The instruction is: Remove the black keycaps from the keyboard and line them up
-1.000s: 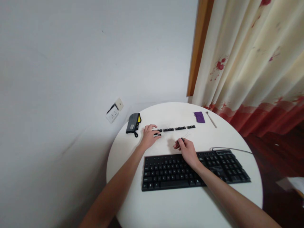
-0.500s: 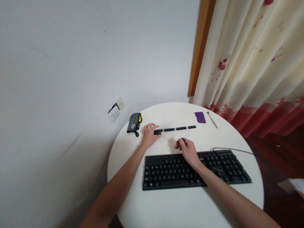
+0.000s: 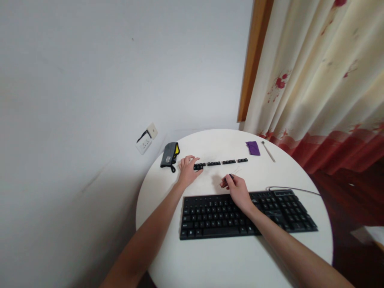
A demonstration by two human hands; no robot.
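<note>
Right now the left hand [image 3: 187, 171] lies flat on the white table [image 3: 228, 260], fingers spread loosely over the left end of a row of loose black keys [image 3: 220, 163]. Nearer the keyboard [image 3: 246, 214], the right hand [image 3: 237, 188] pinches a small dark tool [image 3: 231, 175] between curled fingertips, just behind the keyboard's top edge.

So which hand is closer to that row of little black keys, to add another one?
Probably the left hand: its fingertips touch the left end of the row of keycaps on the table. The right hand sits nearer the keyboard, pinching something small and dark.
</note>
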